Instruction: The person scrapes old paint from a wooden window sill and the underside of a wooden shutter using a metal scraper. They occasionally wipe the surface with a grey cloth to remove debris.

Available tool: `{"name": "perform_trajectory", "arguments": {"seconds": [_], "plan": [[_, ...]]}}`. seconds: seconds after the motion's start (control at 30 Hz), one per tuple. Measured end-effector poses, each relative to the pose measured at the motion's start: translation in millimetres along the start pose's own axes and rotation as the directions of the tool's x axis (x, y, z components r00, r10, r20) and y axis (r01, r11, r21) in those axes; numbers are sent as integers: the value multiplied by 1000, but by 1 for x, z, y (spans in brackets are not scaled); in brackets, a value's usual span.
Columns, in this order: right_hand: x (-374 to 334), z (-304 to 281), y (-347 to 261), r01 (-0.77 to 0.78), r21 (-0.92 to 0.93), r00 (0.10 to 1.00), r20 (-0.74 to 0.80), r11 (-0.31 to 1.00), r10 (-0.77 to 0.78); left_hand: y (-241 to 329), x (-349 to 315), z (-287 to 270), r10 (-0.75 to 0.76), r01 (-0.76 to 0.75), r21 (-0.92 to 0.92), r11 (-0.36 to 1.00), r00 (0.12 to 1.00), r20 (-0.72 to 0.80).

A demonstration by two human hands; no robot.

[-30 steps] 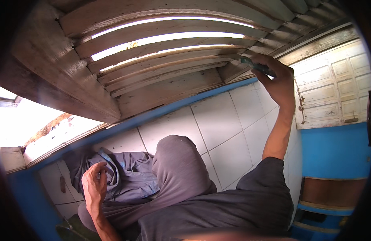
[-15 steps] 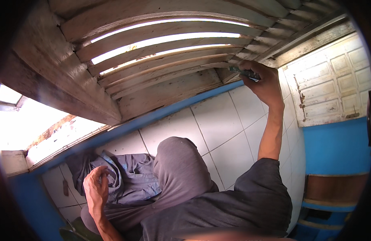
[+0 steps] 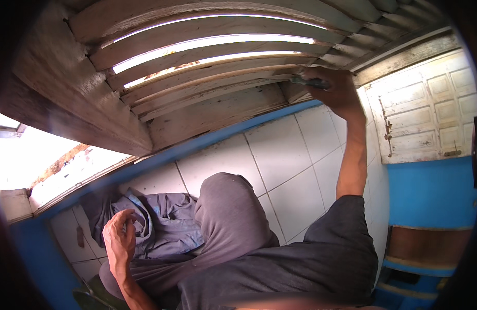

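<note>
My right hand is raised to the louvred wooden shutter and wrapped round a green-handled blade tool. The tool's thin, pale blade points left along one of the lower slats; its exact kind is hard to make out. Resting low at the left, my left hand has loosely bent fingers and holds nothing that I can see. Behind it, a bunched dark grey cloth with bluish stains lies on the white tiles beside my bent knee.
A thick wooden frame post slants down at the left, over a blue-edged ledge. White tiles run below the shutter. To the right are a white panelled door, a blue wall and a brown-and-blue wooden piece.
My right hand has shifted slightly up and left along the slat with the tool, and looks blurred. The view has tilted a little; my left hand stays in about the same place.
</note>
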State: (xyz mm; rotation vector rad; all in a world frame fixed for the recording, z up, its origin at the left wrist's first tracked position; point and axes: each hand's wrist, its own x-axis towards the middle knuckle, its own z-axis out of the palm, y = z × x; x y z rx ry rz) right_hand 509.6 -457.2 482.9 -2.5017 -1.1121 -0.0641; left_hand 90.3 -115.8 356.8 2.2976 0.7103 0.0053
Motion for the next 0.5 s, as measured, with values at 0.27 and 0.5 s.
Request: {"name": "perform_trajectory", "arguments": {"seconds": [0.27,0.5], "plan": [[5,-5,-7,-49,-58,998,34,997,51,-3,-1,2,3,-3,-1,1000,1000,-13],[13,6,12,-89,-120,995,33,989,94,-5,2,1,18,-18,-14,1000,1000,4]]}}
